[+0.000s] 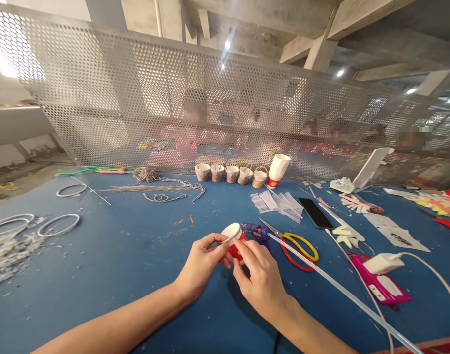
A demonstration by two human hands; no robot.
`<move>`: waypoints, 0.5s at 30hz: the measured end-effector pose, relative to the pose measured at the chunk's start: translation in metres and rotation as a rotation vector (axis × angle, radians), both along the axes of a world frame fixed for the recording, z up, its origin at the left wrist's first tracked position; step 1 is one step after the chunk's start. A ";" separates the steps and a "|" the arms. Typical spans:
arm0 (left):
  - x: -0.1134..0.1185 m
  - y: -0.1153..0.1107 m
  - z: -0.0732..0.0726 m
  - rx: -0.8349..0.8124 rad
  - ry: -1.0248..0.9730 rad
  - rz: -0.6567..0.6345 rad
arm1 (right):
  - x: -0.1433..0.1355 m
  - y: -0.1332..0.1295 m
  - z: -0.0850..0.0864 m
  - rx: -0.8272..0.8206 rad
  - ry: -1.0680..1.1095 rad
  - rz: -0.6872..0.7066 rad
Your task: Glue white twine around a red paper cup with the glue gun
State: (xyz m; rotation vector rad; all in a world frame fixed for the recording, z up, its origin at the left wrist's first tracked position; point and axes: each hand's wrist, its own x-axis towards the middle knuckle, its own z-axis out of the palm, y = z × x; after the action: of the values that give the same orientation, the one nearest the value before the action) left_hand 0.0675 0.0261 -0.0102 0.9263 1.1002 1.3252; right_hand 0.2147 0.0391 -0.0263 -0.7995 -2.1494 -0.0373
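Red and white, a smooth paper cup is sitting just below the centre of the frame, and I'm holding it between both hands, clear of any upright stance. Its long axis is leaning: the pale round end is pointing toward the upper left, the red body is running down toward the lower right. Neither hand is nearer; the left hand is touching it from the left, the right hand from the right. My left fingers are pinching narrowly near the pale end; my right fingertips are closing in on the red side. Whether a thin strip is also between them, I cannot tell.

A glossy purple glue gun is lying just beyond the right hand, with a long translucent rod stretching from it toward the lower right. Scissors with looped yellow and red handles are resting beside it, and a flat black phone is lying farther right. Toward the upper middle, five small rough-textured cups are standing in a row, next to a tilting stack of white paper cups. Fibrous, tangled cord is lying to their left. Everything is resting on a matte blue tabletop, and a perforated screen is rising behind.
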 end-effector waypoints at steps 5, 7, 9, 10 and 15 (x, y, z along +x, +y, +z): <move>-0.001 0.000 -0.001 0.010 -0.066 0.003 | 0.003 -0.003 0.003 -0.005 -0.011 0.057; -0.001 0.000 0.000 0.018 -0.080 -0.002 | 0.011 -0.004 0.005 -0.002 0.014 0.060; -0.002 0.000 0.001 0.018 -0.092 -0.001 | 0.024 -0.004 0.004 -0.006 0.025 0.054; -0.002 0.000 0.002 0.013 -0.098 0.007 | 0.033 -0.003 0.004 -0.012 0.023 0.044; -0.003 0.001 0.005 -0.034 -0.104 0.035 | 0.075 0.009 -0.001 -0.080 -0.063 -0.103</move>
State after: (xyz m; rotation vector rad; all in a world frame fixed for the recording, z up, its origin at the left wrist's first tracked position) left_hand 0.0647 0.0273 -0.0053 0.8070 1.0601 1.3640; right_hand 0.2897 0.0481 -0.0274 -0.9669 -2.1785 -0.0302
